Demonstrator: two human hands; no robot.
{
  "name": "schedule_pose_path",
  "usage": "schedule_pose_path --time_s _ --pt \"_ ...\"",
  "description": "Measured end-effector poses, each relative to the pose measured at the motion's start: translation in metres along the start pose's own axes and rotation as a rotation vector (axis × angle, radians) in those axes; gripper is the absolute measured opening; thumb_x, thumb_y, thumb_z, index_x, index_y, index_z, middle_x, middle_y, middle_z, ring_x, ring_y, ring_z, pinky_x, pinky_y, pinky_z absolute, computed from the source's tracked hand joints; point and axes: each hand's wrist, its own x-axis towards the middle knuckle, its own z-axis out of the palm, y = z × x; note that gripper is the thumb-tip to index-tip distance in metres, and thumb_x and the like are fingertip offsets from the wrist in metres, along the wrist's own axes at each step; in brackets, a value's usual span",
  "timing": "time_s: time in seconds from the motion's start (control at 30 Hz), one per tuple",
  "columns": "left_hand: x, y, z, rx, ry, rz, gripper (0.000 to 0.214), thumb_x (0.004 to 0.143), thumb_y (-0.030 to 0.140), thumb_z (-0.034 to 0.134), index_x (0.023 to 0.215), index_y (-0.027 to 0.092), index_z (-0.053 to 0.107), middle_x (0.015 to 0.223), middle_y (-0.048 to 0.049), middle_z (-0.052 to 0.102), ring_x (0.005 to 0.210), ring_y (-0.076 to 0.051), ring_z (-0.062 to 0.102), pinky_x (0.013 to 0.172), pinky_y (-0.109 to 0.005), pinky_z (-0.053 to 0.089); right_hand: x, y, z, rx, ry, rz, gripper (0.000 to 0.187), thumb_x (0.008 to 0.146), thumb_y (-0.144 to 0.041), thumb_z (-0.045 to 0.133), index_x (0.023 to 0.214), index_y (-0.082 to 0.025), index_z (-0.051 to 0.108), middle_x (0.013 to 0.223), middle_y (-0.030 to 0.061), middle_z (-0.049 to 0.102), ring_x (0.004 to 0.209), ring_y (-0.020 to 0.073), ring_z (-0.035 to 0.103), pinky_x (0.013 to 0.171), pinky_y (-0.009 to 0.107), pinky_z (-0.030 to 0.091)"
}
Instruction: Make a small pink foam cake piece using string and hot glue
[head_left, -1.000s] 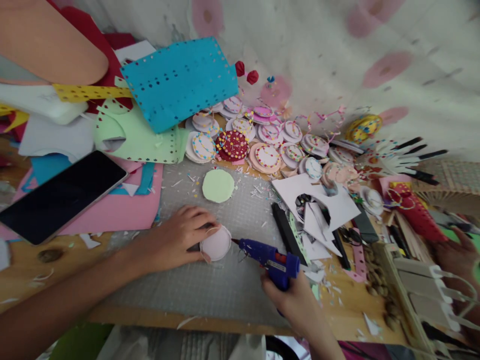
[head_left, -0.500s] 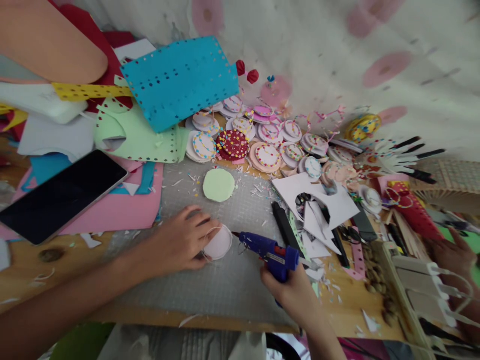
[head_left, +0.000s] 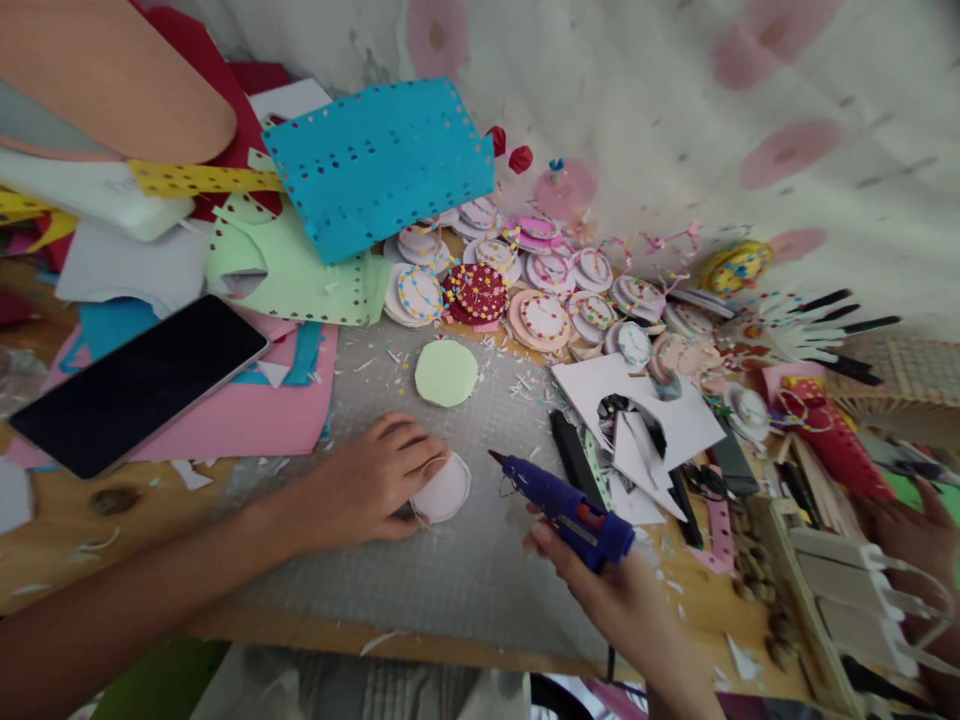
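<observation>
My left hand (head_left: 371, 485) rests on the grey cutting mat (head_left: 450, 570), its fingers closed round the edge of a pale pink foam disc (head_left: 444, 490) ringed by a thin strip. My right hand (head_left: 611, 590) grips a blue glue gun (head_left: 566, 505), whose nozzle points up and left, a short way off the disc. A light green foam circle (head_left: 446, 373) lies on the mat just beyond the disc.
A black phone (head_left: 139, 383) lies on pink foam (head_left: 247, 420) at left. Punched blue (head_left: 379, 165) and green (head_left: 300, 275) sheets are stacked behind it. Several decorated discs (head_left: 544, 285) crowd the back. White offcuts (head_left: 637, 410) and tools lie at right, by another person's hand (head_left: 911, 525).
My right hand has drawn the glue gun back to the right and lifted its nozzle away from the disc. The left hand stays on the disc. The view has shifted slightly.
</observation>
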Motion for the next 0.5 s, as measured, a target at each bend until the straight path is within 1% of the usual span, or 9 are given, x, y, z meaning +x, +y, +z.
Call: schedule_pose_path --time_s 0.07,0.17,0.27,0.4,0.5 --pt "0.0 0.001 -0.001 -0.028 -0.01 -0.006 0.049 0.084 0.037 0.065 0.122 0.006 0.057 0.118 -0.0145 0.064 0.106 -0.03 0.054 0.099 -0.045 0.036 -0.003 0.002 0.002 0.021 -0.02 0.089 0.037 0.083 -0.053 0.06 0.076 -0.017 0.067 0.062 0.0043 0.067 0.052 0.0158 0.059 0.048 0.024 0.046" --pt "0.001 0.005 0.001 -0.088 -0.016 0.019 0.05 0.084 0.041 0.065 0.121 0.009 0.058 0.117 -0.0139 0.064 0.106 -0.029 0.054 0.101 -0.045 0.035 -0.007 0.002 0.006 0.054 0.028 0.158 0.04 0.082 -0.055 0.059 0.068 -0.018 0.061 0.055 0.002 0.061 0.046 0.0134 0.053 0.044 0.024 0.041" --pt "0.002 0.009 0.006 -0.131 -0.013 0.055 0.05 0.083 0.041 0.065 0.121 0.01 0.058 0.115 -0.0131 0.065 0.106 -0.028 0.054 0.102 -0.045 0.035 -0.012 -0.004 0.006 0.054 0.037 0.183 0.037 0.08 -0.053 0.059 0.066 -0.018 0.059 0.054 0.0008 0.06 0.043 0.0122 0.052 0.042 0.023 0.04" --pt "0.003 0.01 0.01 -0.155 -0.026 0.057 0.051 0.084 0.041 0.063 0.124 0.01 0.056 0.117 -0.0131 0.064 0.107 -0.028 0.054 0.103 -0.045 0.033 -0.017 -0.014 0.002 0.037 0.006 0.229 0.033 0.079 -0.049 0.059 0.065 -0.019 0.059 0.052 -0.0009 0.059 0.041 0.0107 0.051 0.042 0.021 0.041" --pt "0.003 0.009 0.01 -0.166 -0.035 0.058 0.053 0.084 0.042 0.063 0.126 0.011 0.055 0.117 -0.0125 0.064 0.107 -0.028 0.053 0.103 -0.045 0.032 -0.019 -0.017 0.0 -0.007 -0.025 0.249 0.033 0.079 -0.048 0.058 0.064 -0.019 0.057 0.051 -0.002 0.056 0.041 0.0106 0.05 0.041 0.021 0.039"
